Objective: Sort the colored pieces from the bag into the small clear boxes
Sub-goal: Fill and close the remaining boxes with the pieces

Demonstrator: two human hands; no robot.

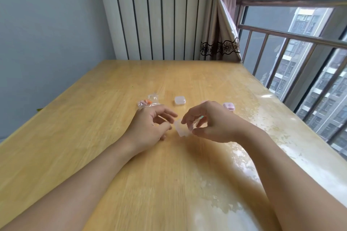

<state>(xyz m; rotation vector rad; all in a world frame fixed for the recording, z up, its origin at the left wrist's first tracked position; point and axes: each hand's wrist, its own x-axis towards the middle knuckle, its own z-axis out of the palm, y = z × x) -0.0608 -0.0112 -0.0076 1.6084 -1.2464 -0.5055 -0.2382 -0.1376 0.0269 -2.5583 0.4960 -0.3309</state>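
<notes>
At frame centre the right hand (pixel 204 120) pinches a small clear box (pixel 183 129); the left hand (pixel 150 125), fingers loosely curled, holds nothing. The bag (pixel 147 102) lies just above, another box (pixel 179 100) beside it

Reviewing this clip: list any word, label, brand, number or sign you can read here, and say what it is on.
None can be read.
Plastic bag: no print shows.
Closed clear box: plain.
Pinkish box behind the right hand: no label visible.
Clear box between the hands: blurred, no marking seen.
Buildings outside: no signs legible.
</notes>
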